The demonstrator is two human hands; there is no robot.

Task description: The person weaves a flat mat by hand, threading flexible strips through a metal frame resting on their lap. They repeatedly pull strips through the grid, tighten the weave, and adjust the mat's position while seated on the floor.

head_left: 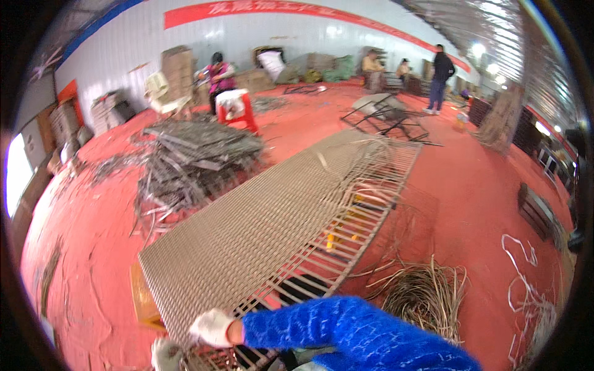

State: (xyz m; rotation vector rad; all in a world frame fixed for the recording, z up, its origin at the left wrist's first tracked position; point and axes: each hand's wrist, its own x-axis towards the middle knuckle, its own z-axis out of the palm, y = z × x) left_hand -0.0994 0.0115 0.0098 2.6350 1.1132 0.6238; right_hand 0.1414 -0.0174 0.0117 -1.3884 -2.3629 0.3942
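Observation:
A long panel (260, 210) of woven brown flat strips stretches away from me, its right side showing bare frame bars. My right hand (212, 328), in a white glove and a fuzzy blue sleeve, reaches across to the panel's near end. Its fingers are curled in against the weave; whatever they pinch is too small to make out. Beside it, at the panel's near left corner, is my left hand (167, 354), also in a white glove. That hand looks closed at the edge, partly cut off by the picture's rim. Loose strips (371, 185) trail over the panel's far right side.
A coil of brown strips (427, 297) lies on the red floor at right. Left of the panel is a heap of dark frames (192, 154). A yellow wooden support (145, 297) stands under the near left side. Farther off are a red stool (238, 111) and several people.

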